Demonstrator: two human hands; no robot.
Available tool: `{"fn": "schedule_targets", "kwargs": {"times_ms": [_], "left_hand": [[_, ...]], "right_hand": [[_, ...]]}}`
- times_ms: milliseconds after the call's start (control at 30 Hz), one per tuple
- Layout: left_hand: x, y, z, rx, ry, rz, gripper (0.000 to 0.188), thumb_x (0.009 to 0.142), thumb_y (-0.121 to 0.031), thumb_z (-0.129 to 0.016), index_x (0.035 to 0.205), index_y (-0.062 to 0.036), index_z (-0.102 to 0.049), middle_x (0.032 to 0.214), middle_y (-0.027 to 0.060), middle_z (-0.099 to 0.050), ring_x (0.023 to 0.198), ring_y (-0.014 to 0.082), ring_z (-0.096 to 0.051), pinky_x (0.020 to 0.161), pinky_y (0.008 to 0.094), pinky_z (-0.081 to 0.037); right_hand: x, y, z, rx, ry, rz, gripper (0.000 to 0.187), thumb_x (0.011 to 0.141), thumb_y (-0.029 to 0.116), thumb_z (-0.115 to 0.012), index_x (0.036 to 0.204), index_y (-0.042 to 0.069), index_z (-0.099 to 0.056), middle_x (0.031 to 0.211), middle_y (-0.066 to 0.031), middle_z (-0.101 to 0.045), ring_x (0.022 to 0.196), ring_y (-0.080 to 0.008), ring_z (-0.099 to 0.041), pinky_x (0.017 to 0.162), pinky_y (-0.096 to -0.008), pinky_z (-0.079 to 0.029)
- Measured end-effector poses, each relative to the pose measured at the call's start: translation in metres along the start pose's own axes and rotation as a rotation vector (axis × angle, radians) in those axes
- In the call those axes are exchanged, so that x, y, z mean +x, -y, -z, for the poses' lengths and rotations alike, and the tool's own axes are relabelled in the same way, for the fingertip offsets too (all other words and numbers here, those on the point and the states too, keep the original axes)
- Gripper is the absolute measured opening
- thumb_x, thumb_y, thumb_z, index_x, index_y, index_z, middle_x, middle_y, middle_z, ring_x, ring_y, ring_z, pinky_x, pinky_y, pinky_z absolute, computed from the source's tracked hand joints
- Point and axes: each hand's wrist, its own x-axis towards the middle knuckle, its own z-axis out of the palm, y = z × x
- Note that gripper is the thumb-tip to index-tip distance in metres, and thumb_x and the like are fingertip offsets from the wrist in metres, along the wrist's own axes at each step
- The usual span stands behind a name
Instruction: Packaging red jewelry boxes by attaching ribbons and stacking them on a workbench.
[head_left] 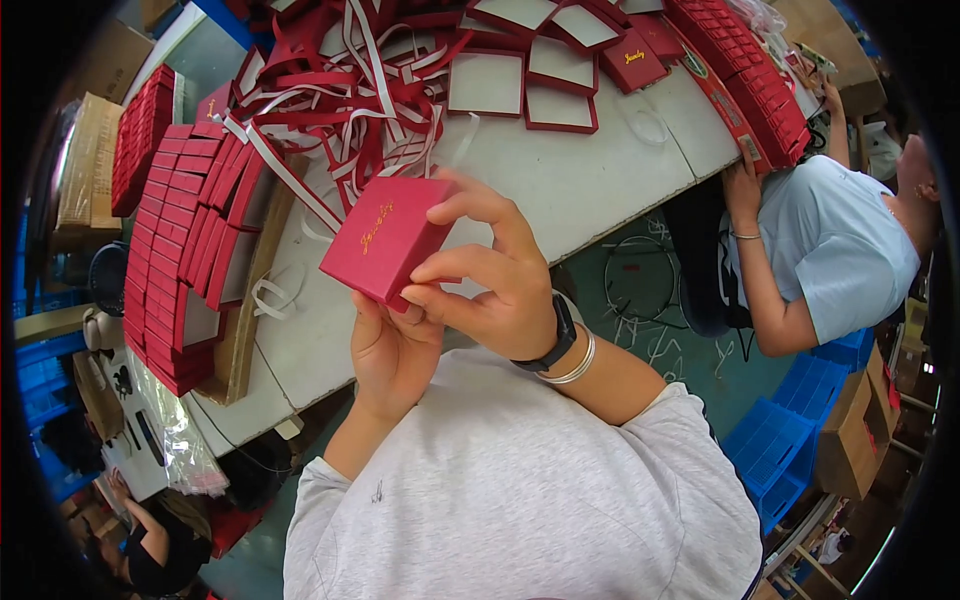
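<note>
Between my two hands is a red gift box (378, 236) with gold lettering on its lid, raised and tilted above the table's near edge. My left hand (392, 345) supports it from underneath, its fingers partly hidden by the box. At the box's right side, my right hand (490, 268) grips with thumb and fingers; a dark band and silver bangles circle that wrist. Just beyond the box lies a tangled heap of red and white ribbons (370, 110). Open red box halves with white insides (486, 84) lie farther back.
Stacked red boxes (180, 220) fill a cardboard tray at left, with another stack (143, 140) behind. More boxes (750, 85) line the far right, beside a co-worker in a light blue shirt (830, 240). Blue crates (775, 450) stand at lower right. Another person (165, 545) is at lower left.
</note>
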Motion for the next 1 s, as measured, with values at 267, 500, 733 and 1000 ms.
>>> {"fn": "schedule_targets", "kwargs": {"times_ms": [267,500,733,1000], "left_hand": [[0.001,0.004,0.005,-0.118,0.023,0.022,0.046,0.09,-0.034,-0.057,0.13,-0.0144,-0.047,0.129,0.0034,-0.052,0.117,0.0213,-0.051,0.103,0.0313,-0.042],[-0.001,0.008,-0.003,-0.13,-0.033,0.011,0.049,0.089,-0.039,-0.056,0.131,-0.016,-0.046,0.129,-0.0001,-0.053,0.119,0.0206,-0.049,0.107,0.0345,-0.035],[-0.003,0.004,0.01,-0.131,-0.038,0.061,0.044,0.093,-0.035,-0.05,0.132,-0.0154,-0.043,0.13,0.0025,-0.052,0.12,0.0217,-0.049,0.105,0.0363,-0.037],[0.006,0.004,0.013,-0.16,0.023,0.064,0.035,0.096,-0.034,-0.043,0.123,-0.0119,-0.049,0.122,-0.0021,-0.058,0.118,0.0097,-0.05,0.114,0.034,-0.026]], "right_hand": [[-0.009,-0.013,-0.01,0.227,-0.065,-0.131,0.069,0.069,0.008,-0.08,0.121,0.008,-0.034,0.126,-0.0139,-0.04,0.125,-0.0339,-0.041,0.104,-0.0431,-0.031],[-0.007,0.0,-0.02,0.678,-0.15,-0.352,0.098,0.066,0.01,-0.083,0.14,0.007,-0.02,0.138,-0.0133,-0.032,0.131,-0.0262,-0.032,0.106,-0.041,-0.027],[-0.003,0.002,-0.01,0.409,-0.074,-0.421,0.083,0.066,0.015,-0.083,0.133,0.003,-0.034,0.127,-0.0075,-0.039,0.119,-0.0195,-0.041,0.103,-0.0342,-0.03],[-0.002,-0.002,-0.007,0.355,-0.115,-0.492,0.054,0.076,0.009,-0.074,0.122,0.001,-0.046,0.115,-0.0061,-0.043,0.11,-0.0157,-0.045,0.097,-0.0301,-0.034]]}}
